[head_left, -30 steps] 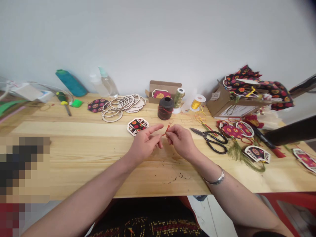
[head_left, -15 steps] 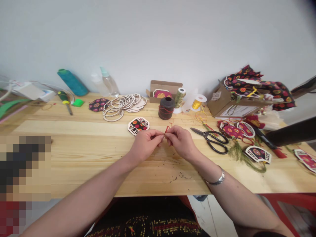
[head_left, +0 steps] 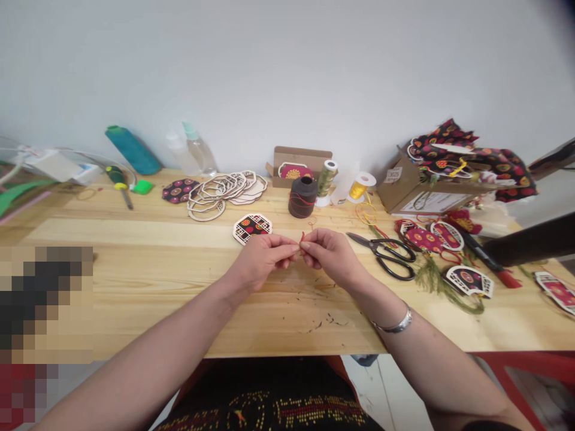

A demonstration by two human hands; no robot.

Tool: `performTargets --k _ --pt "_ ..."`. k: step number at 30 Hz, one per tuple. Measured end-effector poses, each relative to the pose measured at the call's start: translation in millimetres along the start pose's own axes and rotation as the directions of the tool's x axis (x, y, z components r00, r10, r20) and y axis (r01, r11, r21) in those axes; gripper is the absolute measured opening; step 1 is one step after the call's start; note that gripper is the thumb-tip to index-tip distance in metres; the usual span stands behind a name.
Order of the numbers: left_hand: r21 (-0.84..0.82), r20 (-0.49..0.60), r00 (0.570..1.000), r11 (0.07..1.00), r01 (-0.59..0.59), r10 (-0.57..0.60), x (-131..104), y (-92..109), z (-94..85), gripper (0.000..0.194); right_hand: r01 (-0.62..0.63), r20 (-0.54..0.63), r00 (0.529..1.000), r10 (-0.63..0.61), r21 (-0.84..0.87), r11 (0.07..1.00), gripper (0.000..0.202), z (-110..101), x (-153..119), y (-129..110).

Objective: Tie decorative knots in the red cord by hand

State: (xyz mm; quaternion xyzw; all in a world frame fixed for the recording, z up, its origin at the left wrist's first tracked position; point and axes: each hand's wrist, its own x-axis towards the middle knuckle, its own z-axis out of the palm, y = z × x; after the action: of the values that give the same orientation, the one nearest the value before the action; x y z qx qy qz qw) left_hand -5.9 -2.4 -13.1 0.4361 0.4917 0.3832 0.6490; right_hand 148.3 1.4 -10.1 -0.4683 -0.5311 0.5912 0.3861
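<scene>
Thumb and fingers of my left hand point(head_left: 265, 258) are pinched together on a red cord point(head_left: 302, 237). My right hand point(head_left: 331, 254) pinches the same cord, its fingertips touching those of the left; a short bit of it sticks up between them. How the cord runs inside the fingers is hidden. Just behind my left hand lies an octagonal wooden-framed ornament point(head_left: 252, 227) with patterned fabric, partly covered by the hand. Black-handled scissors point(head_left: 393, 257) lie to the right of my right hand. A dark thread cone point(head_left: 302, 199) with red thread around it stands behind both hands.
Cut wooden frames point(head_left: 224, 191) are piled at the back left, near a teal thread cone point(head_left: 132, 149) and a screwdriver point(head_left: 118, 184). Green thread point(head_left: 327, 179) and yellow thread point(head_left: 358, 190) stand by the wall. A cardboard box point(head_left: 417, 188) with fabric and several finished ornaments point(head_left: 469, 280) occupy the right.
The red cord's piece above the fingers looks shorter and more upright. My fingers have shifted slightly while staying pinched together; the items on the table have not moved.
</scene>
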Motion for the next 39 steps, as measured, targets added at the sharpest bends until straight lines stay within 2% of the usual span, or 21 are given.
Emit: performTargets --k 4,10,23,30,36,39 --pt "-0.006 -0.001 1.0 1.0 -0.008 0.008 -1.4 0.9 0.6 0.014 -0.034 -0.002 0.999 0.034 0.043 0.998 0.012 0.6 -0.5 -1.2" --pt "-0.048 0.024 1.0 0.999 -0.001 0.002 -1.3 -0.5 -0.5 0.014 -0.02 -0.017 1.0 0.021 0.069 0.997 0.013 0.9 -0.2 -1.5" --pt "-0.063 -0.005 1.0 0.998 0.024 -0.025 -0.2 -1.7 -0.1 0.012 0.022 -0.016 1.0 -0.022 0.014 1.0 0.013 0.9 0.2 2.6" --pt "-0.085 -0.076 0.997 0.996 -0.009 0.002 1.8 0.9 0.2 0.012 -0.005 0.019 1.0 0.007 -0.054 0.999 0.015 -3.6 -0.1 -1.8" --pt "-0.083 -0.111 0.994 0.996 -0.013 0.004 3.2 2.4 0.1 0.014 0.023 0.039 0.999 -0.014 -0.241 0.97 0.016 -9.8 0.2 -7.3" --pt "-0.065 -0.122 0.993 0.998 -0.017 0.01 2.7 2.8 0.5 0.015 0.033 0.008 0.999 -0.032 -0.314 0.949 0.014 -11.2 0.4 -8.7"
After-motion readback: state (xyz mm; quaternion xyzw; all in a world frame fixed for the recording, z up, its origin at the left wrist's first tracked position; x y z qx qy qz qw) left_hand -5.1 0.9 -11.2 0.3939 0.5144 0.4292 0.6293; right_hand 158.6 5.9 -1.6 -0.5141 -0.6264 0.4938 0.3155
